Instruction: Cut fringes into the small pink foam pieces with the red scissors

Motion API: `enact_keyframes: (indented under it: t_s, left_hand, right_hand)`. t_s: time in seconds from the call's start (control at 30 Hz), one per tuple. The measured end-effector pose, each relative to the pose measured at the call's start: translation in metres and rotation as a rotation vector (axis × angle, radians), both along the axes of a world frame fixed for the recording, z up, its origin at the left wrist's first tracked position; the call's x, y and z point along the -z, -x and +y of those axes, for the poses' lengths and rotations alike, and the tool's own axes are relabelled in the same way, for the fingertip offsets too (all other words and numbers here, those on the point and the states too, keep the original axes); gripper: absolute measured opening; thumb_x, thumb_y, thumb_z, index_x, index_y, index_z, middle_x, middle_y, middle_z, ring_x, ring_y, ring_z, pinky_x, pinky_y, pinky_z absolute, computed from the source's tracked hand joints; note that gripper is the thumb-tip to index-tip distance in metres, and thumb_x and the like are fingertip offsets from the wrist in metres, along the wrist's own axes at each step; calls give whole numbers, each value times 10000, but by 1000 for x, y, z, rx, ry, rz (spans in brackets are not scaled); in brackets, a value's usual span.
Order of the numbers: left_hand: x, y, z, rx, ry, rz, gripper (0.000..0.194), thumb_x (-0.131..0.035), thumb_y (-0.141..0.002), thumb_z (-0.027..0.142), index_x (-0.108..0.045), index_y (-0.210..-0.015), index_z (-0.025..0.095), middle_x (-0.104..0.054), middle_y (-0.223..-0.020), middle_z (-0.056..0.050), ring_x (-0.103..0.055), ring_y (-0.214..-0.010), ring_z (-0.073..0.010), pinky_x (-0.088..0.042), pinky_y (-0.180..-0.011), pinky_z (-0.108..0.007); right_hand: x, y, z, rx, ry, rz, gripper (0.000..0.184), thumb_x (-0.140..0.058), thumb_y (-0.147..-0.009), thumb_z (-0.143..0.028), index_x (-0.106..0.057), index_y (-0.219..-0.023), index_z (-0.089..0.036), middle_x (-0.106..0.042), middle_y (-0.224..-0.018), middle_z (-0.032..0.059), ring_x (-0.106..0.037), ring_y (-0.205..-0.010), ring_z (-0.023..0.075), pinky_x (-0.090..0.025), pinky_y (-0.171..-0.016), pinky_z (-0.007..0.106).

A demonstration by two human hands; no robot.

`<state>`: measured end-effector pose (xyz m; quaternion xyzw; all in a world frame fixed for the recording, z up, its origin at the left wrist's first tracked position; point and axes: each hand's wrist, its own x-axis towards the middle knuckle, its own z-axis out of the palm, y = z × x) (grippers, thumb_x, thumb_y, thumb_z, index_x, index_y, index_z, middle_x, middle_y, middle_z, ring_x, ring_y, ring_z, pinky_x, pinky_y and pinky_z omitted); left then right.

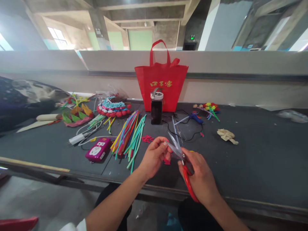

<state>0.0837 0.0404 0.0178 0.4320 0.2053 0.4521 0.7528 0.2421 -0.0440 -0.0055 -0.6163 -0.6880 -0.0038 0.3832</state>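
Observation:
My right hand [201,175] grips a pair of scissors [189,184] by the red handles. The blades stand apart and point up and left, toward my other hand's fingertips. My left hand [156,155] is closed in a pinch right at the blades; what it holds is small and mostly hidden, with a hint of red at the fingertips. Just beneath lie small red cut pieces [166,161] on the dark table. Another little heap of red pieces [147,138] rests beyond my left hand.
Left of my hands lie colourful pipe cleaners [127,138] and a purple power socket [98,150]. Farther back are a phone [156,112], a red bag [161,77], a blue glue gun [196,118] with its cable, and craft flowers [210,108]. A crumpled beige piece [226,134] lies right.

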Motion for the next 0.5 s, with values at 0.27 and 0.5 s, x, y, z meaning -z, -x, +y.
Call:
enact_keyframes:
  t_s: [0.27, 0.5]
  left_hand:
    - [-3, -7, -13, -44, -6, -32, 253, -719, -785, 274, -567, -956, 167, -653, -631, 12, -635, -538, -130, -470, -546, -216]
    - [-7, -9, -15, -83, -36, 116, 236, -768, -732, 284, -645, -854, 123, -711, -703, -44, -678, -606, -152, -519, -613, -246]
  right_hand:
    - [10, -8, 4, 54, -4, -101, 513, -561, -823, -139, -508, -1323, -237, -599, -993, 76, -564, -968, 249, -506, -848, 418]
    - [9, -10, 5, 87, 16, -115, 496, -553, -818, -134, -530, -1305, -229, -602, -977, 80, -566, -989, 256, -504, -866, 428]
